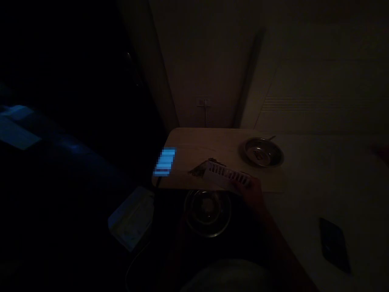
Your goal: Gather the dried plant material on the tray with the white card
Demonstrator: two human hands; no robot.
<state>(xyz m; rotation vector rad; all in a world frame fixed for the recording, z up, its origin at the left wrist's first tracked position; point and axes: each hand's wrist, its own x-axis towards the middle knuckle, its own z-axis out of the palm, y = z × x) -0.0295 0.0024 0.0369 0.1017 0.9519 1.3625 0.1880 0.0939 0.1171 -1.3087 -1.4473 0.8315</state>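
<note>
The scene is very dark. My right hand [251, 190] is closed around the right end of a pale tray-like piece with a row of slots [226, 175], held tilted over the table's front edge. Beside and behind that piece, a dark loose heap [199, 169] lies on the wooden table; its kind is too dim to make out. Below the edge is a round metal bowl [208, 233] with something pale in its middle. A faint shape that seems to be my left hand [182, 223] is at the bowl's left rim, its fingers lost in shadow.
A second metal bowl [273, 160] with a utensil handle stands on the right of the wooden table [182, 140]. A pixelated bright screen [165, 162] is at the left edge. A whitish container [132, 219] sits lower left. A dark phone [334, 245] lies on the pale surface at right.
</note>
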